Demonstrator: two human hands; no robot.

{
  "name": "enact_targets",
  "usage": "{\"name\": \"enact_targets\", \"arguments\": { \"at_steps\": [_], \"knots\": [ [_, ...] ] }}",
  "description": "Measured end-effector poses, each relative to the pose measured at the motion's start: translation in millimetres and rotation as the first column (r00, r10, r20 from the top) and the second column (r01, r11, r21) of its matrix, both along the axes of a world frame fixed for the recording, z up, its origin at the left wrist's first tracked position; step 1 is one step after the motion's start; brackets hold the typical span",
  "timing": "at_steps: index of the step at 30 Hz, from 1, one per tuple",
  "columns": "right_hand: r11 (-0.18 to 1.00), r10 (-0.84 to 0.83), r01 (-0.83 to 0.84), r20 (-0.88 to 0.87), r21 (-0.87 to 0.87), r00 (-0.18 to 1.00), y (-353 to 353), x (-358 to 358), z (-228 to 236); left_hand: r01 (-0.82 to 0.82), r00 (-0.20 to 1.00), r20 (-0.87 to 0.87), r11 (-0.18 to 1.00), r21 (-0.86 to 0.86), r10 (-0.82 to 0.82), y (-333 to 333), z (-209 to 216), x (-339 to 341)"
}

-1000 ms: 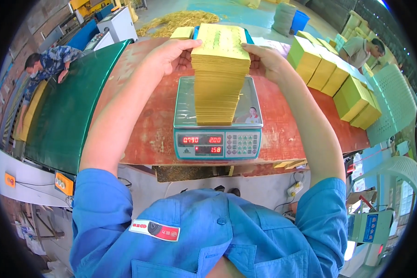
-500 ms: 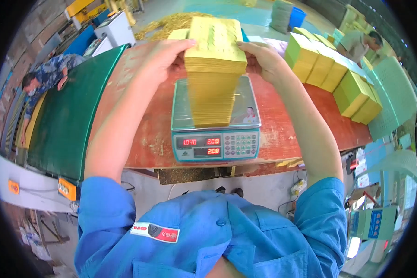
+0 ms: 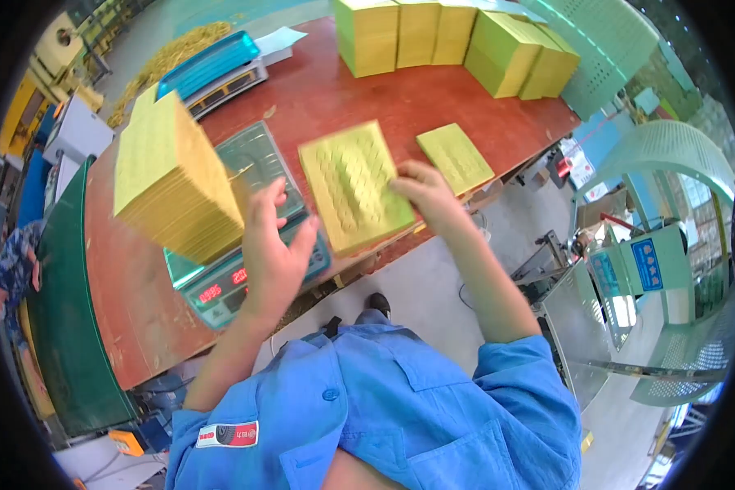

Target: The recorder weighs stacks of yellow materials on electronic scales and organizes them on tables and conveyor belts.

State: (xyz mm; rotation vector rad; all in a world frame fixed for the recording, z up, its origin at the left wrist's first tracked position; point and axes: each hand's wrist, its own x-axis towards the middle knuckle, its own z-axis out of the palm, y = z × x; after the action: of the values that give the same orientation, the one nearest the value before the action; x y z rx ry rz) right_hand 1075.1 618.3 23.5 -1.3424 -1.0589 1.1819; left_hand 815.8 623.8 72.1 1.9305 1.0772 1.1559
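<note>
A thin wad of yellow paper sheets [image 3: 353,186] with rows of pressed marks is pinched at its right edge by my right hand [image 3: 429,194], above the table's front edge. My left hand [image 3: 271,253], fingers apart and empty, hovers over the front of a digital scale [image 3: 257,155] with red lit figures. On the scale's left part stands a tall stack of the same paper [image 3: 167,175], beside my left hand. A smaller flat wad of yellow paper [image 3: 456,158] lies on the table to the right of my right hand.
Several tall yellow paper stacks [image 3: 416,34] line the back of the red table [image 3: 318,98]. A second scale with a blue tray [image 3: 208,65] stands at the back left. A green board [image 3: 65,310] borders the table's left; a person in patterned clothing [image 3: 12,286] is beyond it.
The view has turned right. Both hands have left the tall stack; my right hand has moved right with a thin wad of sheets, and my left hand is now empty.
</note>
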Motion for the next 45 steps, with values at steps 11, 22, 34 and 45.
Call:
{"name": "enact_targets", "arguments": {
  "at_steps": [11, 22, 34, 45],
  "knots": [
    [0.98, 0.071, -0.182, 0.704, 0.084, 0.707, 24.6, 57.2, -56.2, 0.331, 0.679, -0.716, 0.939, 0.098, -0.165, -0.7, -79.0, 100.6],
    [0.972, -0.147, -0.124, 0.93, 0.199, 0.337, 25.1, 153.5, -107.2, 0.198, 0.813, -0.58, 0.912, 0.36, 0.053, 9.1, -126.8, 103.4],
    [0.995, -0.061, -0.053, 0.921, 0.088, 0.385, 25.5, 72.6, -80.8, 0.157, 0.827, -0.554, 0.908, 0.389, 0.094, 1.7, -132.0, 96.2],
    [0.912, -0.23, -0.109, 0.714, 0.394, 0.661, 16.8, 11.0, -30.6, 0.133, 0.97, -0.165, 0.959, -0.249, -0.178, -72.3, -42.9, -50.5]
  ]
}}
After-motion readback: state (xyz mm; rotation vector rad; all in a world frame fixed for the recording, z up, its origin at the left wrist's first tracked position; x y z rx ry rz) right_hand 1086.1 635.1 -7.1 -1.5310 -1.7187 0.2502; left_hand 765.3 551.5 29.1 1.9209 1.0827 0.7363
